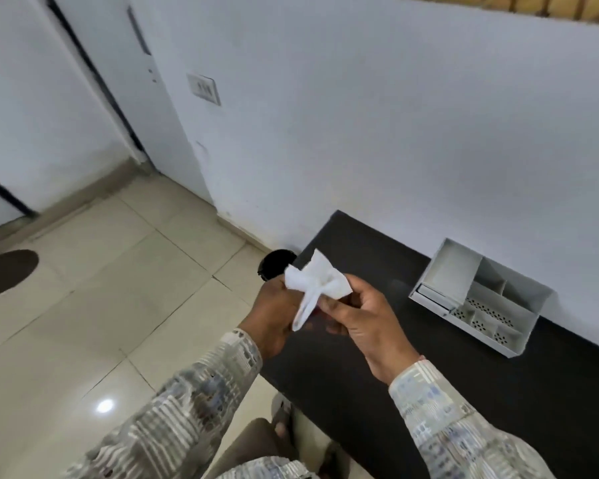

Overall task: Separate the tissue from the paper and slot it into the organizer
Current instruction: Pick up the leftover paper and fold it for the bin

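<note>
Mid-separation, nothing slotted yet. Both hands raised over the left end of the black table, working one crumpled white tissue between them. Left hand curled around the tissue's left side, fingers closed on it; exact fingertip contact hidden behind the sheet. Right hand pinching the right edge between thumb and forefinger, other fingers curled under. A narrow white strip hangs down from the bunch between the hands; can't tell whether that is the paper layer or more tissue. Grey organizer sits against the wall, well to the right of the hands, compartments look empty from this angle. Judging by that: peel still under way, then carry right and drop into a slot. Both steps outstanding.
</note>
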Available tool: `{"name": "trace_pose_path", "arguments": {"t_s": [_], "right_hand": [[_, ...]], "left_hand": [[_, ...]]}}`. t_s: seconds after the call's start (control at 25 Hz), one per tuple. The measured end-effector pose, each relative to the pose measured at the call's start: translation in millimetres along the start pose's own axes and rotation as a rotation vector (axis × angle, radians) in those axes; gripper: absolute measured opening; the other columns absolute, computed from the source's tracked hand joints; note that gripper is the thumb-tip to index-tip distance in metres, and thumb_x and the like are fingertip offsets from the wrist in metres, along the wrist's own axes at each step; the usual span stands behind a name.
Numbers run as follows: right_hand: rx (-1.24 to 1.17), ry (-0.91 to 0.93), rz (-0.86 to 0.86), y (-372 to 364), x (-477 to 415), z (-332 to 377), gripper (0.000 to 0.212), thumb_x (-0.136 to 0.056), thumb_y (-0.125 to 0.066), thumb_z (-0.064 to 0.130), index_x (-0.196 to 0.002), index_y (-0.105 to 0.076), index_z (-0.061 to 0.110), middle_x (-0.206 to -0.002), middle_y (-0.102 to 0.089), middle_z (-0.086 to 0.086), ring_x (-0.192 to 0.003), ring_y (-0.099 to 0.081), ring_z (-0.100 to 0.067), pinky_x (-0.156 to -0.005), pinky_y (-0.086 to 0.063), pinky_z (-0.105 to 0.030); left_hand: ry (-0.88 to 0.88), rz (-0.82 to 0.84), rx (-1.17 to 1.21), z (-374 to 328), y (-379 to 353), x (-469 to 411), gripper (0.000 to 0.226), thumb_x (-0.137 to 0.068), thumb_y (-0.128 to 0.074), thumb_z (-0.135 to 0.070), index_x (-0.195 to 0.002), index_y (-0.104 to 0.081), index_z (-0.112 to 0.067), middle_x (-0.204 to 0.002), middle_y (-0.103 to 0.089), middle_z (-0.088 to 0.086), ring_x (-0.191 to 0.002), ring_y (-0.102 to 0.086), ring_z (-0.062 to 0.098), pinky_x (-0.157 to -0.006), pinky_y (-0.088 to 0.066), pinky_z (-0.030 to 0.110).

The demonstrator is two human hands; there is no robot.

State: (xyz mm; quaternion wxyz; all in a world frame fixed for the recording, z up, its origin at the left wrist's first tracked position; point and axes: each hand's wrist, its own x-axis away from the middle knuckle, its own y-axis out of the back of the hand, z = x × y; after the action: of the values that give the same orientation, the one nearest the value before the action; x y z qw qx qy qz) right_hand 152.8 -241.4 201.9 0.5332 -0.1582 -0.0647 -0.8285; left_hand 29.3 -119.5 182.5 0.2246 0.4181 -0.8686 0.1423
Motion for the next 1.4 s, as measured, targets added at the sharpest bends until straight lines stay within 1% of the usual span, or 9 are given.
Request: {"name": "trace_pose_path", "arguments": {"t_s": [0.2,0.36,0.52,0.64,0.8,0.96,1.04,1.16,1.4], "right_hand": [[0.227,0.06,-0.188,-49,-39,-5,0.01,-0.091,-0.079,0.029,-0.101,-0.082,0.029,-0.094,-0.082,0.008,-0.093,-0.078,-0.014,-0.086,-0.066,-0.038],[0.547,0.241,-0.293,-106,-79,1,0.02,-0.089,-0.082,0.035,-0.106,-0.08,0.025,-0.101,-0.075,0.009,-0.094,-0.074,-0.012,-0.082,-0.065,-0.029],[0.604,0.424,-0.232,-191,-126,13,0.02,-0.099,-0.067,0.035,-0.117,-0.073,0.029,-0.109,-0.067,0.013,-0.104,-0.066,-0.009,-0.091,-0.062,-0.029],[0.664,0.517,-0.143,-243,-157,20,0.024,-0.102,-0.06,0.041,-0.123,-0.068,0.031,-0.109,-0.064,0.019,-0.11,-0.059,-0.004,-0.093,-0.055,-0.024],[0.828,0.557,-0.262,-296,-200,24,0.028,-0.094,-0.07,0.043,-0.118,-0.072,0.028,-0.106,-0.072,0.012,-0.104,-0.059,-0.006,-0.092,-0.056,-0.033],[0.769,0.458,-0.445,-301,-229,36,0.022,-0.094,-0.069,0.044,-0.107,-0.079,0.03,-0.094,-0.074,0.009,-0.096,-0.062,-0.013,-0.086,-0.056,-0.033],[0.754,0.389,-0.548,-292,-246,39,0.02,-0.092,-0.072,0.043,-0.103,-0.083,0.03,-0.093,-0.071,0.009,-0.097,-0.058,-0.014,-0.083,-0.048,-0.024],[0.634,0.286,-0.649,-272,-274,42,0.014,-0.09,-0.079,0.037,-0.1,-0.085,0.03,-0.088,-0.075,0.01,-0.094,-0.063,-0.015,-0.083,-0.05,-0.027],[0.151,0.023,-0.799,-232,-340,15,0.014,-0.089,-0.082,0.024,-0.101,-0.086,0.03,-0.084,-0.08,0.025,-0.082,-0.072,0.011,-0.07,-0.049,-0.004]], "left_hand": [[-0.128,-0.058,-0.128,-1,44,31,0.022,-0.093,-0.077,-0.02,-0.114,-0.076,-0.014,-0.104,-0.081,0.013,-0.091,-0.079,0.033,-0.067,-0.066,0.036],[-0.119,-0.156,-0.072,-26,106,25,0.028,-0.085,-0.088,-0.023,-0.106,-0.077,-0.008,-0.098,-0.082,0.015,-0.085,-0.081,0.033,-0.071,-0.068,0.038],[-0.067,-0.199,0.106,-53,199,-12,0.026,-0.085,-0.085,-0.011,-0.104,-0.074,0.002,-0.09,-0.083,0.019,-0.071,-0.081,0.025,-0.065,-0.064,0.032],[-0.039,-0.173,0.182,-77,271,-41,0.023,-0.092,-0.077,-0.008,-0.11,-0.071,0.005,-0.097,-0.084,0.021,-0.084,-0.083,0.031,-0.073,-0.066,0.035],[-0.032,0.0,0.186,-104,343,-69,0.03,-0.098,-0.072,-0.024,-0.115,-0.073,0.001,-0.113,-0.081,0.024,-0.103,-0.079,0.041,-0.094,-0.064,0.049],[0.005,0.101,0.132,-122,360,-104,0.039,-0.101,-0.065,-0.042,-0.121,-0.079,-0.013,-0.114,-0.083,0.011,-0.102,-0.08,0.036,-0.095,-0.062,0.052],[0.023,0.131,0.103,-128,360,-131,0.039,-0.101,-0.065,-0.042,-0.123,-0.078,-0.013,-0.112,-0.083,0.008,-0.102,-0.08,0.038,-0.095,-0.06,0.054],[0.06,0.133,0.031,-133,355,-179,0.037,-0.099,-0.071,-0.035,-0.124,-0.073,-0.008,-0.109,-0.084,0.011,-0.095,-0.08,0.037,-0.094,-0.061,0.056],[0.189,0.243,-0.152,-135,338,-284,0.033,-0.097,-0.073,-0.032,-0.119,-0.075,-0.007,-0.115,-0.082,0.015,-0.089,-0.079,0.032,-0.084,-0.062,0.047]]}}
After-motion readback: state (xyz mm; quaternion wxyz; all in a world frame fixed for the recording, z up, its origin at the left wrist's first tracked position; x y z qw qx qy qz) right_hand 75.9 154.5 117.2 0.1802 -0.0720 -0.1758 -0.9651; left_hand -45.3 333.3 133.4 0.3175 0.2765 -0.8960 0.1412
